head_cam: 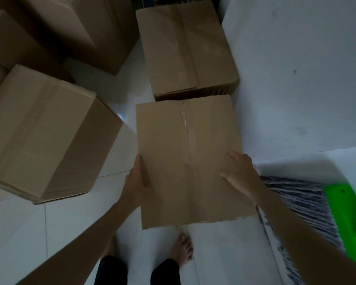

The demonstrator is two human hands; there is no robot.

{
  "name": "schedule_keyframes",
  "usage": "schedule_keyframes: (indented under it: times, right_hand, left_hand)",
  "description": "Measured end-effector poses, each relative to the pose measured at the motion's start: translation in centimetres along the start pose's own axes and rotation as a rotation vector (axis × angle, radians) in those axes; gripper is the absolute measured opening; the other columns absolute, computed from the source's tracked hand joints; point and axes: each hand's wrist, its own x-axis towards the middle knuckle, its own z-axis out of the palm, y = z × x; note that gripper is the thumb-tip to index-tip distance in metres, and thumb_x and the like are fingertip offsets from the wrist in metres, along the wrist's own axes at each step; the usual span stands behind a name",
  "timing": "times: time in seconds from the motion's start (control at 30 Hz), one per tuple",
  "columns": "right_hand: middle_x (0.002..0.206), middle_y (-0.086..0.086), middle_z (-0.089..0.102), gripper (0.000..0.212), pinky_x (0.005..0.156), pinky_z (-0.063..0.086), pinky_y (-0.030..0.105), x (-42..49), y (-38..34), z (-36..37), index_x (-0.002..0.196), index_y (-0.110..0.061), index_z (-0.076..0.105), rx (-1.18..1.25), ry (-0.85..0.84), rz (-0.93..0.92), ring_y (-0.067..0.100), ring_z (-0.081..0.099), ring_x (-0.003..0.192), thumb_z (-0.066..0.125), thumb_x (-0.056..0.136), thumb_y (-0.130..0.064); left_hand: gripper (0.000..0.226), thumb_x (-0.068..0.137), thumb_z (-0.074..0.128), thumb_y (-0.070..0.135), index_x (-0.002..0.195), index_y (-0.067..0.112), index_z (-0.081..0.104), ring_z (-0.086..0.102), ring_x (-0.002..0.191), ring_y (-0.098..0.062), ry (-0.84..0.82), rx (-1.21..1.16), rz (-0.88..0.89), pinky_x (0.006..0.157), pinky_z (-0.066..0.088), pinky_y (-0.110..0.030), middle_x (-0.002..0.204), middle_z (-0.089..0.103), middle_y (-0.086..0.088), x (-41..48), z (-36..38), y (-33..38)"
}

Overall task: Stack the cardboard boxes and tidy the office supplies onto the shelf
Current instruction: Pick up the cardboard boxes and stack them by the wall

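Near the middle of the frame, a flat-topped cardboard box (pixel 189 161) is held above the tiled floor (pixel 29 233), with a taped seam running down its top from far edge to near edge. The left grip (pixel 138 182) clasps the box's left edge, its thumb lying along the top face and its fingers going round the side. The right grip (pixel 239 173) clasps the right edge, with the thumb and one finger spread on the top face; its other fingers are out of sight past the edge.

Just beyond the held box, in the upper centre, a second box (pixel 185 48) sits closed on the floor, close against the white wall (pixel 296 79) to its right. The held box's far edge overlaps this one's near edge in the picture.

At the left a big box (pixel 43 130) stands tilted to the view, well apart from the held one. More boxes (pixel 60 23) crowd the upper left corner.

At the lower right a mop (pixel 296 202), with grey strands and a green plastic part, lies by the wall. A bare foot (pixel 183 249) shows on the floor below the held box's near edge.
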Motion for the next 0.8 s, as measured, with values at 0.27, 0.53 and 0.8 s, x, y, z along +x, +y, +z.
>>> schedule_keyframes:
  times: [0.27,0.53,0.8]
  right_hand:
    - [0.149,0.02,-0.032,0.105,0.113,0.004,0.061,-0.9,3.1,6.0,0.143,-0.022,-0.021,-0.561,-0.034,-0.155,0.045,-0.023,0.138,0.047,0.072,-0.058]
    - [0.153,0.026,-0.001,0.156,0.098,0.026,0.073,-2.8,2.8,7.1,0.147,-0.018,0.002,-0.809,-0.146,-0.153,0.053,0.012,0.137,0.092,0.024,-0.05]
    - [0.156,0.021,-0.007,0.124,0.099,0.034,0.069,1.7,4.8,0.6,0.147,-0.019,-0.014,-0.901,-0.027,-0.184,0.051,0.01,0.139,0.079,0.068,-0.04]
  left_hand:
    - [0.063,0.093,0.048,0.017,0.149,0.02,0.02,0.06,0.104,-0.028,0.107,0.032,-0.047,0.084,0.053,-0.037,0.128,0.054,-0.004,-0.6,2.4,-1.9]
    - [0.038,0.095,0.044,0.007,0.133,0.011,0.048,0.059,0.104,-0.03,0.05,0.094,-0.127,0.083,0.045,-0.027,0.116,0.063,-0.01,-0.5,3.2,-0.6]
    - [0.02,0.092,0.049,0.003,0.108,0.008,0.058,0.056,0.085,-0.019,0.023,0.068,-0.06,0.06,0.042,-0.005,0.091,0.054,0.001,2.2,7.2,3.7]
